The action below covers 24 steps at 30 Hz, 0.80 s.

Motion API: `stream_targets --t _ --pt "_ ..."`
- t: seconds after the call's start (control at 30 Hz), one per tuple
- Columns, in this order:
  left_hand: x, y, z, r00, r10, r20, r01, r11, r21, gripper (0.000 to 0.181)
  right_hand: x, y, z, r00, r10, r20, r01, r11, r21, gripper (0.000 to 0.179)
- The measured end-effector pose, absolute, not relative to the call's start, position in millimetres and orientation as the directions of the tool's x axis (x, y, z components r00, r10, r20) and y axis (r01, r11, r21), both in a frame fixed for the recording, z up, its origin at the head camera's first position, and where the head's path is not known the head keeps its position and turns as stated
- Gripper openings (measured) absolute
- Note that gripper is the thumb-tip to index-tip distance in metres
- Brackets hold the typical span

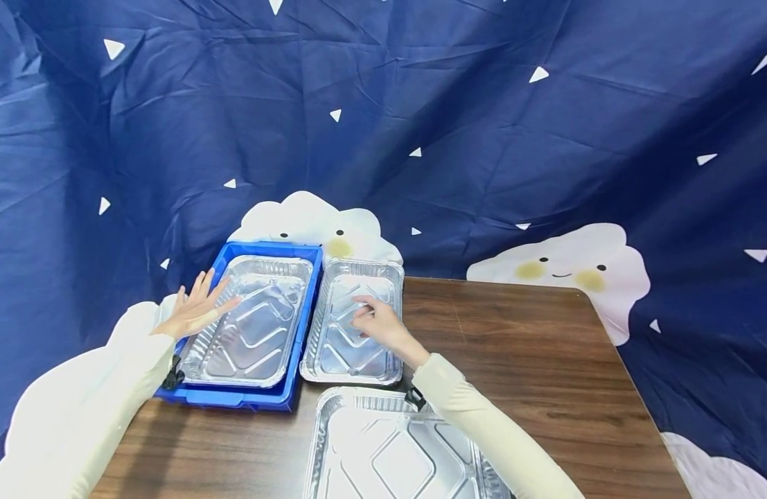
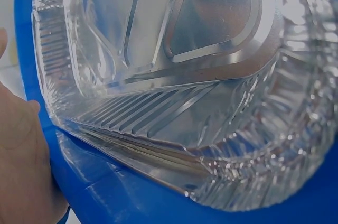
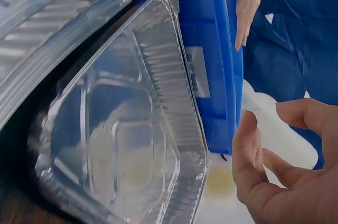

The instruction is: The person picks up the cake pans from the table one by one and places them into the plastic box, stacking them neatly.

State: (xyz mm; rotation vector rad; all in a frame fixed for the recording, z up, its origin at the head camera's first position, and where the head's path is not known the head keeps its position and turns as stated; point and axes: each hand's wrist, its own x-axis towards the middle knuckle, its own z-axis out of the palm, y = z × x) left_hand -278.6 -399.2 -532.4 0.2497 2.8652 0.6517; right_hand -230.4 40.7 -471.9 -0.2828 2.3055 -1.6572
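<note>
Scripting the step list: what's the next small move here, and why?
Probably lower the right hand to pinch the rim of the loose tray beside the blue bin. That hand holds nothing, its fingers loosely curled, and appears over this tray in the head view; the bin already holds another tray.

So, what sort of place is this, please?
Perhaps a simple indoor workspace: a brown wood-patterned table bearing shiny rectangular foil trays stands before a cloud-printed dark blue cloth backdrop.
</note>
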Motion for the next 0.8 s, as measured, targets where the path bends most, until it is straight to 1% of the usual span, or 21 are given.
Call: stream_targets --t 0.1,0.27,0.43,0.67,0.8 --pt "-278 -398 -531 -0.967 0.208 -0.148 0.123 0.888 0.444 0.097 -231 51 -473 -0.946 -0.301 -0.118 0.022 0.305 -0.952 0.056" --pt "-277 -397 -529 -0.967 0.210 -0.144 0.126 0.886 0.446 0.096 -232 66 -477 -0.964 -0.240 -0.111 0.029 0.321 -0.947 0.053" --pt "-277 -395 -528 -0.966 0.212 -0.148 0.127 0.888 0.442 0.096 -235 76 -486 -0.978 -0.180 -0.103 0.044 0.306 -0.951 0.053" --pt "-275 -395 -527 -0.967 0.209 -0.146 0.124 0.888 0.443 0.097 -238 90 -497 -0.982 -0.155 -0.105 0.059 0.277 -0.959 0.050" --pt "-275 -395 -528 -0.968 0.206 -0.142 0.124 0.886 0.446 0.097 -238 95 -501 -0.984 -0.137 -0.112 0.068 0.290 -0.955 0.048"
